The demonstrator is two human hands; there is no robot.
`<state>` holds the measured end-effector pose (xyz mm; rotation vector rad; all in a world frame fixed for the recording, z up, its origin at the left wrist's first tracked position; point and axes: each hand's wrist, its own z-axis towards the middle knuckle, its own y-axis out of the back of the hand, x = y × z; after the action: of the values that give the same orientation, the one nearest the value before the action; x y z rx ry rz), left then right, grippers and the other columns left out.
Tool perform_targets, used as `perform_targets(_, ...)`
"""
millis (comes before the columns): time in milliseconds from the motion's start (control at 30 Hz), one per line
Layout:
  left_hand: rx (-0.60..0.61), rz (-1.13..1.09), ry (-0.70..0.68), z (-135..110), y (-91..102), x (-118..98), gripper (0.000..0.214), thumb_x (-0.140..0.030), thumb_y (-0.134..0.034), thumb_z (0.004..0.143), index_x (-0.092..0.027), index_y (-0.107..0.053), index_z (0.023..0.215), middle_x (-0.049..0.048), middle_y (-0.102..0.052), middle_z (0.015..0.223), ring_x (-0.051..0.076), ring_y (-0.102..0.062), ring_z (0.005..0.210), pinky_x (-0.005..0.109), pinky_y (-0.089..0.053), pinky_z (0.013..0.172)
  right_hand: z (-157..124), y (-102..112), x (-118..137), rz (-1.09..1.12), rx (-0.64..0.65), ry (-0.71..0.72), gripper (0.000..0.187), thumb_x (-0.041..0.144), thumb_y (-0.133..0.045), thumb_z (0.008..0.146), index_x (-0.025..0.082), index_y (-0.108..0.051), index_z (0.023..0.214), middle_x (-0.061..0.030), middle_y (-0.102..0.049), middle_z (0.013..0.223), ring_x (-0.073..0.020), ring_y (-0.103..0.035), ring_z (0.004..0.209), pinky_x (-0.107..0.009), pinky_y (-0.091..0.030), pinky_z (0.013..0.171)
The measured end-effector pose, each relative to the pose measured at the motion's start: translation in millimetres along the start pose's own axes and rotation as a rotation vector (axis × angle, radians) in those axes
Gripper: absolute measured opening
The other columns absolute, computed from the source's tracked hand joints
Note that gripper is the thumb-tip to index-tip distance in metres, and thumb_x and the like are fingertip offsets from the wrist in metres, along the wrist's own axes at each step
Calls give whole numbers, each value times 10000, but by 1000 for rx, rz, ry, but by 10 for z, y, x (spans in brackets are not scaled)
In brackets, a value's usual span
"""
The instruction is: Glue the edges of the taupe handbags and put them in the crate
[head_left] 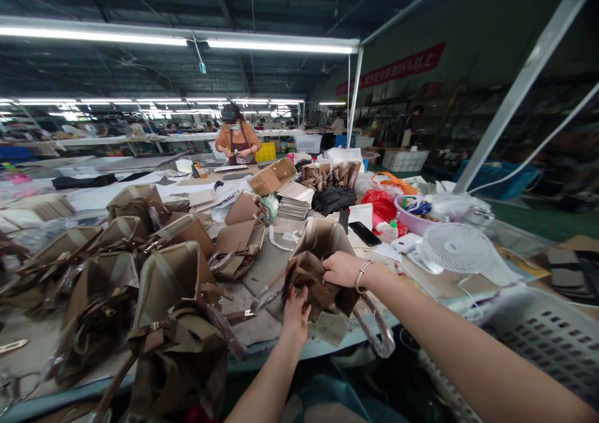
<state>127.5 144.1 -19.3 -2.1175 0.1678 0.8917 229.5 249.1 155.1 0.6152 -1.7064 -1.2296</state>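
Observation:
A brown handbag [322, 239] stands at the front edge of the table, its stiff body upright and dark brown fabric bunched at its front. My left hand [296, 307] grips that fabric low on the near side, thumb and fingers closed. With fingers bent, my right hand [342, 268] holds the fabric near the bag's right side; a bracelet circles that wrist. A plastic-wrapped handle [378, 329] hangs over the table edge. Left of it, several similar bags stand close together, the nearest being a brown bag [171, 279] with loose fabric drooping over the edge.
Behind the bag lie a black phone [364, 233] and stacked panels [294, 208]. To the right stand a white fan [458, 248], a purple basin [414, 220] and a perforated crate [547, 335]. A metal post [519, 86] rises at right. A co-worker [238, 137] works across the table.

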Motion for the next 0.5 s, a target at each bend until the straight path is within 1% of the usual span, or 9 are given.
perform_targets(67,39,-64,-88,-20,-134,-70,484,-276,-780,638,-284,-527,1050,24,-606,1207,184,-583,1126,286,-468,895,-129,2,37,147,-13,-12,189,191,-530,724,130,-663,603,-39,-633,562,-197,-611,588,-294,-475,626)
perform_targets(133,111,-112,-128,-58,-283,-150,478,-292,-764,657,-280,-541,1080,17,-647,1164,197,-613,1090,300,-482,897,-206,-23,57,297,-85,-33,213,198,-485,737,116,-675,686,-19,-620,566,-167,-589,542,-264,-464,571)
perform_targets(167,144,-123,-120,-78,-357,-191,468,-287,-757,664,-273,-553,1084,16,-674,1116,204,-638,1045,314,-494,889,-221,-42,59,365,-141,-46,231,200,-466,748,112,-679,746,-18,-630,598,-161,-592,553,-256,-465,571)
perform_targets(233,196,-107,-40,-113,-490,-270,404,-236,-738,675,-227,-597,1054,33,-719,996,221,-683,937,340,-521,854,-220,-73,45,475,-273,-80,249,224,-449,776,124,-673,818,-23,-647,653,-158,-600,589,-255,-472,591)
perform_targets(267,212,-83,20,-126,-548,-309,348,-209,-718,687,-190,-623,1021,54,-732,931,234,-697,887,352,-534,832,-216,-78,32,514,-334,-103,238,243,-455,786,138,-668,802,-22,-646,650,-160,-597,594,-258,-474,597)
perform_targets(333,227,-23,141,-142,-647,-396,216,-187,-652,731,-113,-661,934,101,-736,800,264,-712,804,382,-554,785,-235,-62,-2,560,-438,-157,211,280,-496,780,168,-639,672,-12,-608,572,-167,-582,578,-272,-472,602)
perform_targets(400,223,37,219,-151,-737,-510,184,-190,-578,781,-68,-673,883,125,-721,699,285,-715,748,411,-566,743,-327,-29,-38,575,-534,-207,217,297,-569,738,186,-583,552,-6,-559,513,-184,-579,595,-295,-473,639)
perform_targets(433,213,62,232,-156,-785,-581,195,-188,-556,795,-61,-673,887,122,-714,670,287,-714,728,417,-569,729,-404,-18,-55,579,-589,-224,197,299,-603,715,190,-581,552,-10,-568,540,-198,-591,642,-311,-475,683)
perform_targets(500,184,99,214,-172,-889,-746,212,-182,-549,807,-63,-666,938,102,-708,656,272,-711,693,411,-570,714,-602,-28,-91,594,-709,-241,122,311,-648,691,191,-643,711,-34,-646,741,-232,-612,824,-349,-465,813)
